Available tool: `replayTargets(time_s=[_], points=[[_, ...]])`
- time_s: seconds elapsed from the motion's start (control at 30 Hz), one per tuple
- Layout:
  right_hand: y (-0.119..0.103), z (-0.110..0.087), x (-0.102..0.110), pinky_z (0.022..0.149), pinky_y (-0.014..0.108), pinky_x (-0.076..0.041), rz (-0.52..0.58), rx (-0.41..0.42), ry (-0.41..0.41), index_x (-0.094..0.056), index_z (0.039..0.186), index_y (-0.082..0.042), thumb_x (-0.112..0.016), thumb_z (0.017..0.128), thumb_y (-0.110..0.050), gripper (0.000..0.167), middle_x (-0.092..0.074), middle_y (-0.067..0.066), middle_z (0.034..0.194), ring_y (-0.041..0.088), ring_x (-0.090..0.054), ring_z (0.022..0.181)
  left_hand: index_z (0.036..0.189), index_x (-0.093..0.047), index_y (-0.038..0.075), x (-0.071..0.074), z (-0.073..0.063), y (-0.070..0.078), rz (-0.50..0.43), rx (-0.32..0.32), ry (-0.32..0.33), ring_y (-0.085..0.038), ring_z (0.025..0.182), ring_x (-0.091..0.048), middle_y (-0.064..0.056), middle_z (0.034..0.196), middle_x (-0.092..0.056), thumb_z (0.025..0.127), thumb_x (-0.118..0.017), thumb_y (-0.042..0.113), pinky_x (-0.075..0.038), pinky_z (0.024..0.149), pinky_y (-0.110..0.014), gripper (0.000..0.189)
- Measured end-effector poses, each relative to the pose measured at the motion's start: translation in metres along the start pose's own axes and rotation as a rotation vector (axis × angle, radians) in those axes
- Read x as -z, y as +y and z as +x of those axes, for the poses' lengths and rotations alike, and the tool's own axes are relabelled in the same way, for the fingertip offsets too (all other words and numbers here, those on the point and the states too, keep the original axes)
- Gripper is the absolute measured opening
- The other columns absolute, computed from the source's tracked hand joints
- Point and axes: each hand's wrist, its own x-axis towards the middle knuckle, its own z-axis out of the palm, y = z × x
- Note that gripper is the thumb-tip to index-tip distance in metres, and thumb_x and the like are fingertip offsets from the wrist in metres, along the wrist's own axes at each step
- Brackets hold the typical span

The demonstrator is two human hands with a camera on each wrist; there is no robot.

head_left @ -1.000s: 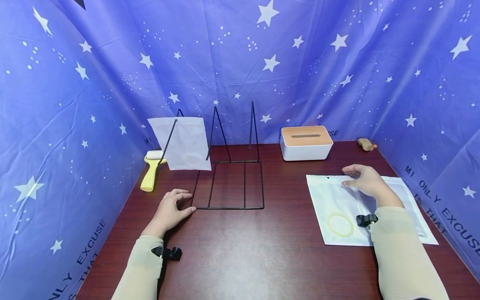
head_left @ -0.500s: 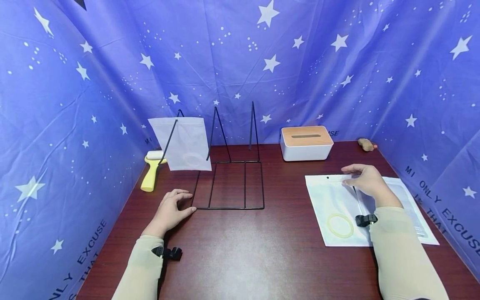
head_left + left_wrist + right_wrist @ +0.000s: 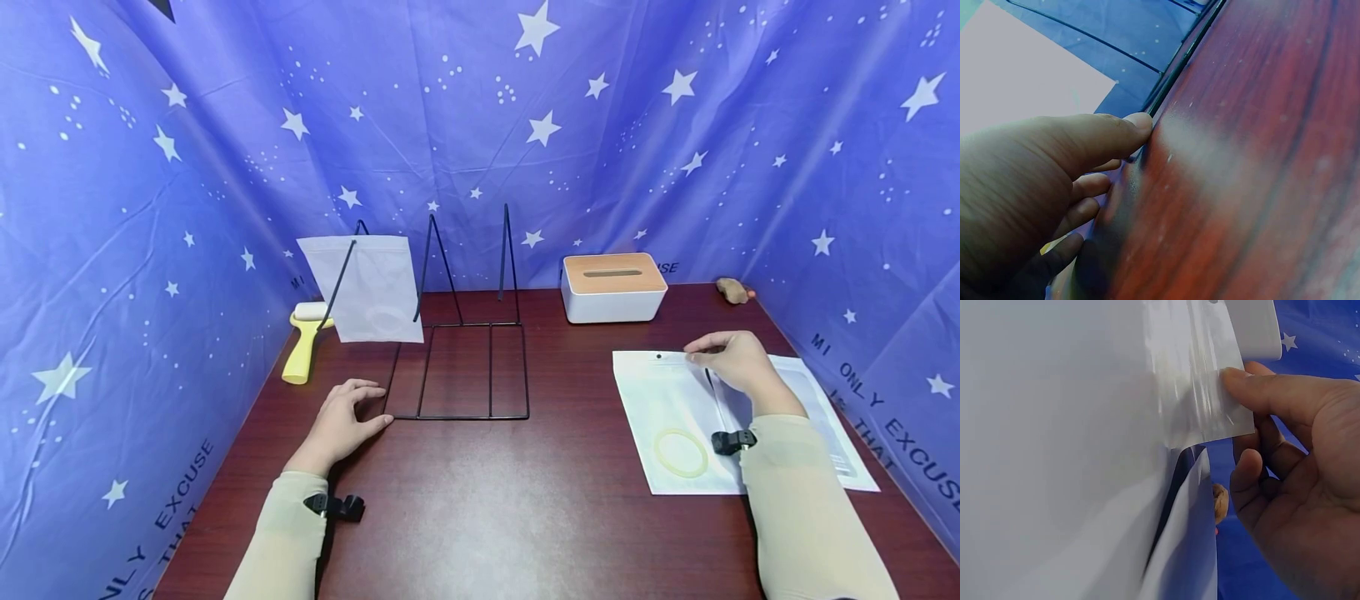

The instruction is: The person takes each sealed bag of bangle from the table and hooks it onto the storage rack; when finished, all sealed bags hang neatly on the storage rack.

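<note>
My left hand (image 3: 341, 425) holds the front left corner of a black wire rack (image 3: 472, 417); in the left wrist view the thumb lies against the wire (image 3: 1175, 78). One white zip bag (image 3: 367, 287) stands upright between the rack's left dividers. On the right, my right hand (image 3: 738, 367) pinches the top right corner of another white zip bag (image 3: 637, 408) marked with a pale yellow ring (image 3: 681, 452). The right wrist view shows the thumb on the clear top strip (image 3: 1200, 387), fingers behind. A second flat bag (image 3: 813, 400) lies just right of it, partly hidden by the forearm.
A yellow-handled roller (image 3: 300, 354) lies left of the rack. At the back stand a white tissue box (image 3: 615, 304) with a wooden lid and a small brown object (image 3: 732, 290). A blue starry curtain (image 3: 465, 108) surrounds the dark red table (image 3: 450, 517).
My right thumb has closed onto the top corner of the ringed bag, and a dark gap shows between it and the bag beside it. The left hand stays at the rack.
</note>
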Motion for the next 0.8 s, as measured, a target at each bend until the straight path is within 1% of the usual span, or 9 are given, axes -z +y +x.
replayTargets(time_s=[0.07,0.23,0.37,0.47,0.63,0.8], points=[[0.0,-0.001,0.001,0.063,0.034,-0.053,-0.006,0.011,-0.008,-0.081,0.112,-0.009,-0.078,0.096,-0.024,0.022,-0.073,0.014,0.112,0.027,-0.062,0.086,0.126,-0.075,0.011,0.0,0.0,0.0,0.001,-0.002,0.003,-0.035,0.128,-0.051,-0.006,0.134,-0.064,0.084,-0.09,0.029,-0.04,0.107,-0.056,0.047],[-0.002,-0.003,0.005,0.064,0.033,-0.052,-0.018,0.054,-0.015,-0.079,0.111,-0.007,-0.075,0.098,-0.022,0.02,-0.072,0.012,0.106,0.025,-0.06,0.084,0.125,-0.075,0.01,0.001,0.0,0.001,-0.003,-0.003,0.003,-0.035,0.127,-0.051,-0.006,0.134,-0.064,0.084,-0.09,0.029,-0.04,0.107,-0.055,0.047],[-0.003,-0.003,0.006,0.064,0.032,-0.052,-0.003,0.079,-0.017,-0.076,0.111,-0.007,-0.074,0.1,-0.023,0.019,-0.071,0.01,0.103,0.023,-0.059,0.083,0.125,-0.075,0.01,0.002,0.0,0.002,-0.005,-0.003,0.0,-0.035,0.128,-0.051,-0.007,0.134,-0.064,0.085,-0.09,0.029,-0.04,0.107,-0.056,0.047],[-0.004,-0.003,0.006,0.064,0.031,-0.051,0.009,0.103,-0.005,-0.074,0.111,-0.007,-0.072,0.102,-0.024,0.019,-0.071,0.008,0.101,0.021,-0.058,0.082,0.126,-0.075,0.01,0.002,-0.001,0.003,-0.007,0.0,-0.002,-0.036,0.128,-0.051,-0.007,0.134,-0.063,0.085,-0.09,0.029,-0.04,0.107,-0.056,0.047],[-0.01,-0.004,0.007,0.064,0.03,-0.048,-0.01,0.158,0.026,-0.073,0.109,-0.008,-0.07,0.104,-0.026,0.019,-0.071,0.008,0.099,0.019,-0.056,0.082,0.125,-0.075,0.009,0.002,-0.001,0.004,-0.008,0.001,-0.002,-0.036,0.128,-0.051,-0.007,0.134,-0.063,0.085,-0.09,0.028,-0.04,0.107,-0.056,0.047],[-0.021,-0.008,0.011,0.063,0.031,-0.047,-0.019,0.176,0.04,-0.072,0.109,-0.008,-0.067,0.105,-0.026,0.019,-0.069,0.011,0.096,0.021,-0.055,0.08,0.125,-0.075,0.009,0.002,-0.001,0.002,-0.005,-0.002,0.0,-0.036,0.127,-0.051,-0.007,0.134,-0.064,0.085,-0.09,0.028,-0.04,0.107,-0.055,0.047]])
